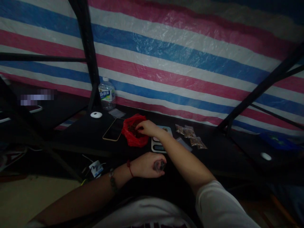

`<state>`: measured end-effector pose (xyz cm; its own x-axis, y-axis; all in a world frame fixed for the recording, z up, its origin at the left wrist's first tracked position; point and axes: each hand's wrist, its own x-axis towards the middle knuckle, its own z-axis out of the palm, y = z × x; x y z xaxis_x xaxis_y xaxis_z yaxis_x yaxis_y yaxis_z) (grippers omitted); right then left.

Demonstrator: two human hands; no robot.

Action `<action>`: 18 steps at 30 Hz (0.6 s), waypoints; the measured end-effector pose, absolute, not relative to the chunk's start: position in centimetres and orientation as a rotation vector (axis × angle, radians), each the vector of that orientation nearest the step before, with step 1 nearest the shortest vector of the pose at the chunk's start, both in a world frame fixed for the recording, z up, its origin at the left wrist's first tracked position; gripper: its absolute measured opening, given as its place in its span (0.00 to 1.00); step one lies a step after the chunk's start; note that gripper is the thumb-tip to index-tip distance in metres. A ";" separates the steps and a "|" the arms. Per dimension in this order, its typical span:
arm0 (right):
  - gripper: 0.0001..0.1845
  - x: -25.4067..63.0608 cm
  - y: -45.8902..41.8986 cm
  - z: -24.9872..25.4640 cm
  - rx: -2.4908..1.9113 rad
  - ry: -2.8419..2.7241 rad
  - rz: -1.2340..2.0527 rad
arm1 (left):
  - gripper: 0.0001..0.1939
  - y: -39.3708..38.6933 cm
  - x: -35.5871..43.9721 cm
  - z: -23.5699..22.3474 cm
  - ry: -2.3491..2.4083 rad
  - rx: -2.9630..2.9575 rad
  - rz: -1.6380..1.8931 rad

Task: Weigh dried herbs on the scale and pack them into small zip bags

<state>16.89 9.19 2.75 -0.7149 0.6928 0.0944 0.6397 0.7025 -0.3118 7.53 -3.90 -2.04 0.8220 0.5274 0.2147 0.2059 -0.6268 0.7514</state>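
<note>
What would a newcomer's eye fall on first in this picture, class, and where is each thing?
The striped sheet behind the black table probably draws the eye first. Next comes the bright red bag on the table, with the right hand at its open mouth. Nearer the wearer, the left hand holds something small and clear.

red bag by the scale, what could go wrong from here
The right hand dips into the open red bag, so brown bits might spill onto the phone beside it. The right arm crosses the scale in this view, so a brush could shift it.
</note>
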 end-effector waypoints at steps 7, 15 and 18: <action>0.14 25.7 8.6 7.1 -1.319 -2.514 0.266 | 0.15 -3.6 7.4 -2.2 0.554 2.281 0.528; 0.11 29.4 8.3 5.1 -1.497 -2.455 0.438 | 0.15 -3.6 7.5 -2.5 0.575 2.294 0.491; 0.11 29.3 8.3 4.5 -1.493 -2.447 0.439 | 0.14 -3.6 7.5 -2.6 0.587 2.296 0.488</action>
<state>29.31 8.27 4.52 -0.4485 0.8925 0.0479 0.8202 0.4323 -0.3746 7.53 -3.59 -2.56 0.8259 0.5362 0.1744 0.2697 -0.6473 0.7129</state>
